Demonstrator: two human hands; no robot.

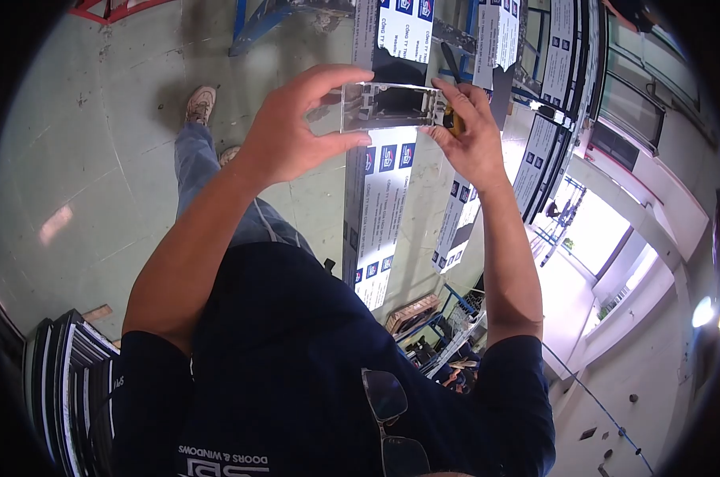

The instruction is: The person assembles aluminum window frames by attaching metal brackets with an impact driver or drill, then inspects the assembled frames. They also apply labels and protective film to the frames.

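Note:
A short, hollow, silvery cut piece of profile (358, 111) is held up between my two hands, its open chambers facing me. My left hand (284, 127) grips its left end, with the index finger along the top edge and the thumb along the bottom. At the opposite end, my right hand (471, 131) pinches the piece between thumb and fingers. Also tucked in the right hand is a tool with a yellow-and-black handle (449, 119); its kind is partly hidden by the fingers. Behind the piece runs a long film-wrapped profile bar (380, 207) with printed logos.
More wrapped bars (459, 211) lie to the right, near blue metal stands (257, 28). Dark frames (66, 381) are stacked at lower left. A person's leg in jeans (195, 159) is on the green floor (129, 199). Glasses (385, 397) hang on my shirt.

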